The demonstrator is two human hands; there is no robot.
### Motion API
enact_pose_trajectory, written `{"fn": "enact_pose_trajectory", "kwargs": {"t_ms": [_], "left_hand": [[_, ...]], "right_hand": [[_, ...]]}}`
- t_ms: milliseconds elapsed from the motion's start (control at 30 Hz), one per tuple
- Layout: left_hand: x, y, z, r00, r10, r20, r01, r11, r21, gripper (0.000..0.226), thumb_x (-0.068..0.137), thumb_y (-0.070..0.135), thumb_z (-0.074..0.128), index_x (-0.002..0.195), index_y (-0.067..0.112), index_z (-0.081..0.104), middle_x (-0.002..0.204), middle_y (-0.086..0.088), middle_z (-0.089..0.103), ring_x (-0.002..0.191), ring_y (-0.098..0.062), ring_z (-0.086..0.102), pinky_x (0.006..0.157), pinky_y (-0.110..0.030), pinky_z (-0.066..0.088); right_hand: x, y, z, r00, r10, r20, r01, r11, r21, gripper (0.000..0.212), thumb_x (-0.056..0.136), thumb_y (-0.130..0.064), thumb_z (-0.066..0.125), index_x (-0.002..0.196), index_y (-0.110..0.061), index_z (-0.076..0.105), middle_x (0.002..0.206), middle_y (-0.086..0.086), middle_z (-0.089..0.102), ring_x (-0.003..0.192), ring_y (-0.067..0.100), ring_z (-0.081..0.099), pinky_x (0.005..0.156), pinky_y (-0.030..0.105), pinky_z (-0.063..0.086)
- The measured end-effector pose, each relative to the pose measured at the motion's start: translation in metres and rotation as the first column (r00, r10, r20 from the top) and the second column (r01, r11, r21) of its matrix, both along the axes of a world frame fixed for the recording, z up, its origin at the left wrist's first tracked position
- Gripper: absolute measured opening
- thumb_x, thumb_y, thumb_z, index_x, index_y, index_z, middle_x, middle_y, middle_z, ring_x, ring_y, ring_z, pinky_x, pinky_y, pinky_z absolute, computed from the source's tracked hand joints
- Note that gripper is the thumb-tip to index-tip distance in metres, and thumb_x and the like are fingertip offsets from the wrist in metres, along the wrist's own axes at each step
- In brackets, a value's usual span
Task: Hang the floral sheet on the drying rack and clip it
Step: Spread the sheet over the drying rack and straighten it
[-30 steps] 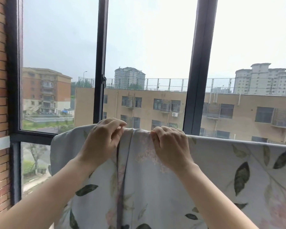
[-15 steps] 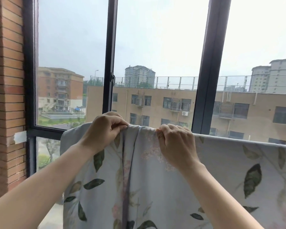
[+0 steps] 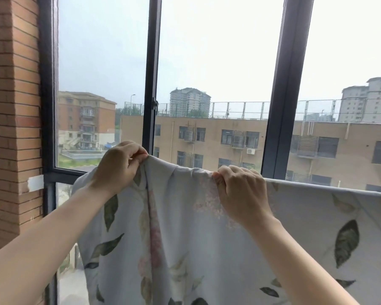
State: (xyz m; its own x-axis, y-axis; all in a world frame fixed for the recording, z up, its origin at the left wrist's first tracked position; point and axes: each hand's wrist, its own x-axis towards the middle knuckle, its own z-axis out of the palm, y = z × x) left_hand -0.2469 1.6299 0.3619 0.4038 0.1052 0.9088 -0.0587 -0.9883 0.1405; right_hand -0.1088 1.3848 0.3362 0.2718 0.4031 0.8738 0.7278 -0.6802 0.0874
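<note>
Grey leaf-printed floral sheet [image 3: 207, 249] hangs, top pinched by left hand [image 3: 117, 166] and right hand [image 3: 242, 192] fingers [image 3: 223, 172].

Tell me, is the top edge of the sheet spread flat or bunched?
Bunched where the left hand and right hand pinch it; folds run down the sheet there. Further right the edge runs straight.

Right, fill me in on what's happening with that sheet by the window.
A person is hanging a floral sheet in front of the window. The left hand pinches a bunch of fabric at the top edge and lifts it slightly; the right hand grips the same edge a little further along. To the right the sheet's top runs straight, as if draped over a bar, but the rack itself is hidden under the cloth. No clips are in view.
</note>
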Motion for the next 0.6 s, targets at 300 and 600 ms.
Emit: {"fn": "enact_pose_trajectory", "kwargs": {"t_ms": [300,600], "left_hand": [[0.01,-0.046,0.002,0.985,-0.107,-0.139,0.127,0.982,0.143,0.022,0.089,0.019,0.066,0.11,0.015,0.07,0.11,0.004,0.067,0.098,-0.009,0.056,0.087,-0.022,0.042],[0.015,-0.038,0.018,0.962,-0.162,-0.219,0.183,0.98,0.079,0.007,0.081,0.003,0.072,0.082,0.009,0.076,0.08,0.002,0.07,0.073,-0.01,0.062,0.073,-0.02,0.052]], "right_hand": [[-0.001,-0.002,-0.001,1.0,-0.01,0.024,0.009,0.999,0.04,0.037,0.093,-0.038,0.032,0.072,-0.022,0.059,0.071,-0.005,0.066,0.063,0.023,0.062,0.064,0.032,0.041],[-0.003,-0.003,0.001,1.0,0.0,0.009,0.0,1.0,0.018,0.041,0.094,-0.04,0.03,0.072,-0.02,0.06,0.069,-0.005,0.066,0.06,0.022,0.061,0.062,0.031,0.041]]}}
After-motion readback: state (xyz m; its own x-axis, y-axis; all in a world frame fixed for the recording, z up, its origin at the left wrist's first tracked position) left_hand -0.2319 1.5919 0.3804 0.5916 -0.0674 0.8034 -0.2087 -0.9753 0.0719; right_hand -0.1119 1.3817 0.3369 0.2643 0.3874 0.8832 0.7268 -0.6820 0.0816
